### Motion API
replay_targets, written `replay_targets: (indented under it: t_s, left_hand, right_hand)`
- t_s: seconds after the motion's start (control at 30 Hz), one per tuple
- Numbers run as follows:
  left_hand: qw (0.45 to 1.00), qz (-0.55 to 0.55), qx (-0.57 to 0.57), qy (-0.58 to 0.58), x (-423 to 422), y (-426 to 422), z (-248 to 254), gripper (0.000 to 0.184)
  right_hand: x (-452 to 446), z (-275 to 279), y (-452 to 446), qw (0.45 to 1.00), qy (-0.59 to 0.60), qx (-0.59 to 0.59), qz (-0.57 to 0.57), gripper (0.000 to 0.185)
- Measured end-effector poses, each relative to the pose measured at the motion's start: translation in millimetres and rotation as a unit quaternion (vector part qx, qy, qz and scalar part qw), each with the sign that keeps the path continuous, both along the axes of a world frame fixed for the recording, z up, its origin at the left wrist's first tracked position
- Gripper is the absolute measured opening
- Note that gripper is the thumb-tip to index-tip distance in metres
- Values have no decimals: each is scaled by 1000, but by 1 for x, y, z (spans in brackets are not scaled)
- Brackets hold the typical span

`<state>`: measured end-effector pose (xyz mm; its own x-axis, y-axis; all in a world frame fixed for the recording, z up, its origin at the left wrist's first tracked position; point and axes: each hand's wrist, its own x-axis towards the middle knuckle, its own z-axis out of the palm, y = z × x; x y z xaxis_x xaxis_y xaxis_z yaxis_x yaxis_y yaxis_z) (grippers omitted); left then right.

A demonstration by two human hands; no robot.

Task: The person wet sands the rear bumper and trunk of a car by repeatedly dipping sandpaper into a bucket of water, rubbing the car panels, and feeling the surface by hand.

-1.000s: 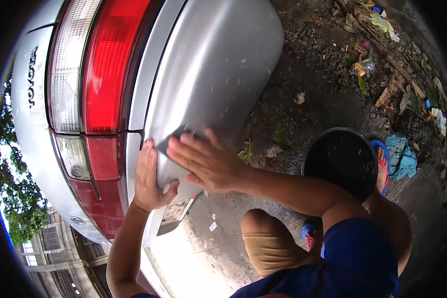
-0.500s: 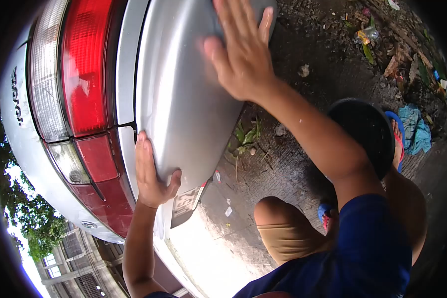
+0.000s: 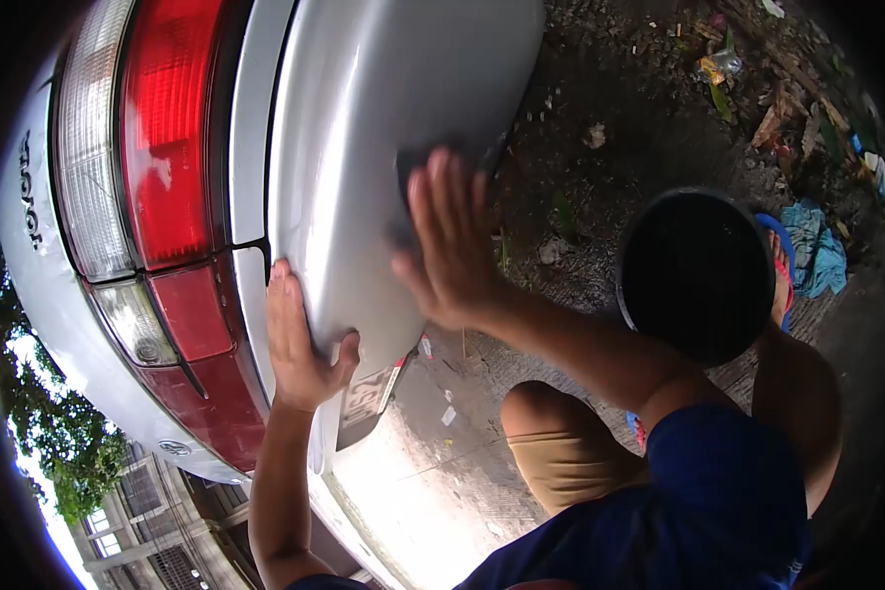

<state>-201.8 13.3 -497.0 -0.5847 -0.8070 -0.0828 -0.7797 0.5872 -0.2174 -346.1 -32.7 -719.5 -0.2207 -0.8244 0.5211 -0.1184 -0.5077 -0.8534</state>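
Observation:
The silver rear bumper [image 3: 364,197] of a car curves down through the middle of the view. My left hand [image 3: 300,349] rests flat near its upper edge, fingers together and thumb apart, holding nothing. Lower on the bumper, my right hand [image 3: 452,236] presses a small dark sheet [image 3: 404,167], which looks like sandpaper, against the painted surface. A square corner of it sticks out beyond the fingers; the rest is hidden under the hand. The right hand is blurred by motion.
Red and clear tail lights [image 3: 172,128] lie left of the bumper, with a licence plate [image 3: 367,398] below. A black bucket [image 3: 698,275] stands by my foot, beside a teal cloth [image 3: 818,251]. Leaves and litter [image 3: 777,118] cover the ground at upper right.
My right hand has swept down along the bumper toward my left hand, and a corner of the dark sheet now shows. The bucket is less covered by my arm. My left hand stays put.

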Motion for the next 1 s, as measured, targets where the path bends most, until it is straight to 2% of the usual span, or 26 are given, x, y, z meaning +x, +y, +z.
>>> replay_targets:
  t_s: [0.03,0.17,0.27,0.33,0.37,0.47,0.5,0.63,0.67,0.73,0.77,0.87,0.93,0.97,1.0]
  left_hand:
    - [1000,-8,-1,0,-1,-2,2,93]
    - [1000,-14,-10,8,0,-3,-3,96]
    - [1000,-16,-9,8,2,-2,0,97]
    - [1000,-14,-11,13,1,-2,-1,96]
    - [1000,-15,-10,20,1,-2,0,95]
    - [1000,-11,0,27,4,-1,-2,94]
    - [1000,-6,4,22,5,0,-1,95]
    - [1000,-1,13,26,8,-1,4,96]
    - [999,1,10,33,10,-1,2,96]
    - [999,-2,10,35,13,-3,3,97]
    - [999,-4,9,33,14,-3,3,97]
    - [1000,7,18,21,14,2,5,97]
    - [1000,1,14,26,13,-1,4,97]
    - [999,-4,18,31,13,-2,4,97]
    - [999,-9,17,37,15,-2,4,96]
  right_hand:
    - [29,-15,49,995,16,-17,99,82]
    - [-79,2,-91,989,-67,99,-84,86]
    - [-77,11,-89,988,-60,113,-86,87]
    - [5,-3,20,995,-56,78,18,87]
    - [53,-35,50,991,-116,15,68,87]
    - [-30,-12,-31,985,-120,123,-28,87]
    - [-72,-14,-91,973,-162,147,-76,89]
    - [-45,-19,-51,976,-163,144,-28,95]
    - [14,-38,14,984,-129,122,0,90]
    - [22,-32,41,988,-128,68,44,91]
    - [23,-51,29,984,-143,97,35,90]
    - [-51,-39,-65,956,-244,161,25,96]
    - [-66,-25,-75,941,-298,158,43,102]
    - [-29,-40,-30,962,-229,136,57,101]
    - [7,-46,34,955,-194,165,154,101]
